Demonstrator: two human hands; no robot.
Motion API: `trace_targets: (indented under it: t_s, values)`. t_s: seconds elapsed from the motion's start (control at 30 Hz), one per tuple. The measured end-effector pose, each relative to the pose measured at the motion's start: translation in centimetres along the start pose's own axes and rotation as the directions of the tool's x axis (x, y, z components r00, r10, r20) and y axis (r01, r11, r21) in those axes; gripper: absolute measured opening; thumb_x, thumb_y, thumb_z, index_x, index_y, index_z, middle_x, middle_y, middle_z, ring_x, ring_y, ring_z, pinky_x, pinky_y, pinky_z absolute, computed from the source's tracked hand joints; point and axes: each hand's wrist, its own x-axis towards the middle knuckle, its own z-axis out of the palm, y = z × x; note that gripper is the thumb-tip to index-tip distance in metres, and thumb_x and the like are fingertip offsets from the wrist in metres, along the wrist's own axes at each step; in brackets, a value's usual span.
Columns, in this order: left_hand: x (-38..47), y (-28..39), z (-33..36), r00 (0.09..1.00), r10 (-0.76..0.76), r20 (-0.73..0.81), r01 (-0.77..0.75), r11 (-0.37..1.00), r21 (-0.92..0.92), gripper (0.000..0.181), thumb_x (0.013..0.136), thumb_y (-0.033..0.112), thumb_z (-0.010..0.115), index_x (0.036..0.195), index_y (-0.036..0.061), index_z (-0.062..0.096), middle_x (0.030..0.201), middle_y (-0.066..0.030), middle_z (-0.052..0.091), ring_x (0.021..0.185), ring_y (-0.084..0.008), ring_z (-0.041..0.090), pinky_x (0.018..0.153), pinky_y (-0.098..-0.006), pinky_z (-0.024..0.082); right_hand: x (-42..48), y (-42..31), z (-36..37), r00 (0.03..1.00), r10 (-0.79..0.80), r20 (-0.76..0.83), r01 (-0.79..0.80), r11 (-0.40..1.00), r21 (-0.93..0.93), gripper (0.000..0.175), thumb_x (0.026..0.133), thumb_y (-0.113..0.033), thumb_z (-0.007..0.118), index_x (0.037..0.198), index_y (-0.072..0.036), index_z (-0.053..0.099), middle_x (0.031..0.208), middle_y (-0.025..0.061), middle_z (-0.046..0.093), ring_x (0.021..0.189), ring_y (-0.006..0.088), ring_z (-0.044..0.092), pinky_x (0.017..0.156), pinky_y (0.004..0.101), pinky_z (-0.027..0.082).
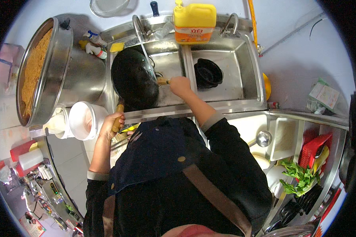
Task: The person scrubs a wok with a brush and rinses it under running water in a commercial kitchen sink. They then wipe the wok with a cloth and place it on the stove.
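A black wok (135, 80) tilts in the left basin of a steel double sink (188, 60). My left hand (112, 123) grips its wooden handle (117, 118) over the sink's front rim. A stream of water from the left faucet (141, 28) falls at the wok's right side. My right hand (180, 86) is closed around a short wooden-handled tool (163, 81) beside the wok's right edge; its working end is hard to make out. Some dark loops lie behind it in the basin. The right basin holds a black bowl-like container (208, 73).
A yellow detergent jug (195, 23) stands behind the divider, near the right faucet (231, 25). Left are spray bottles (96, 51), white buckets (87, 120) and a large steel pot (62, 71). A ladle (264, 138), red basket (314, 148) and leafy greens (301, 177) are at right.
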Motion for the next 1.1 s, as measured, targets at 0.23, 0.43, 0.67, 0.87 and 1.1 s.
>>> trace_targets:
  t_s: [0.23,0.43,0.67,0.87,1.1]
  values:
    - [-0.6,0.0,0.9,0.999,0.042,-0.003,-0.042,0.999,-0.005,0.02,0.087,0.013,0.058,0.099,0.0021,0.046,0.077,-0.0024,0.053,0.056,-0.0076,0.049,0.045,-0.0207,0.04,1.4,2.1,4.4,0.99,0.121,0.078,-0.114,0.99,-0.088,0.018,0.084,-0.016,0.054,0.088,-0.007,0.069,0.083,0.0125,0.069,0.076,0.0318,0.068,0.062,0.0445,0.052]
    - [-5.1,1.1,1.9,0.998,0.033,-0.048,-0.034,0.999,-0.027,0.026,0.086,0.016,0.06,0.103,0.0015,0.046,0.076,-0.0021,0.052,0.052,-0.0058,0.047,0.042,-0.0197,0.04,1.3,3.6,6.6,1.0,0.011,0.024,-0.009,0.998,-0.055,0.018,0.086,-0.019,0.053,0.092,-0.011,0.068,0.08,0.011,0.068,0.071,0.0312,0.066,0.057,0.0447,0.05]
    - [-10.6,0.9,3.0,0.988,0.093,-0.127,-0.091,0.996,0.021,0.021,0.084,0.015,0.063,0.094,0.003,0.048,0.072,-0.0025,0.05,0.048,-0.0069,0.048,0.038,-0.0218,0.043,2.9,2.8,6.3,0.986,-0.007,0.169,0.03,0.99,-0.138,0.022,0.09,-0.025,0.051,0.096,-0.012,0.068,0.074,0.0117,0.067,0.066,0.0332,0.065,0.055,0.0464,0.049]
    - [-13.1,-0.9,3.2,0.981,0.08,-0.179,-0.084,0.996,-0.012,0.027,0.085,0.016,0.063,0.101,0.0046,0.045,0.072,-0.0021,0.048,0.049,-0.0078,0.048,0.038,-0.0222,0.042,3.5,4.4,3.7,0.984,-0.111,0.136,0.125,0.988,-0.094,0.025,0.09,-0.028,0.05,0.097,-0.01,0.067,0.077,0.0141,0.068,0.068,0.0342,0.066,0.058,0.0479,0.05]
    - [-13.8,-3.4,2.9,0.975,0.088,-0.202,-0.109,0.989,-0.096,0.033,0.084,0.013,0.06,0.111,0.003,0.042,0.073,-0.0024,0.048,0.049,-0.0086,0.046,0.04,-0.0228,0.041,1.6,4.4,-0.9,0.991,-0.136,0.009,0.136,0.99,-0.045,0.032,0.089,-0.033,0.056,0.118,-0.019,0.058,0.075,0.0093,0.066,0.066,0.0301,0.064,0.054,0.0416,0.049]
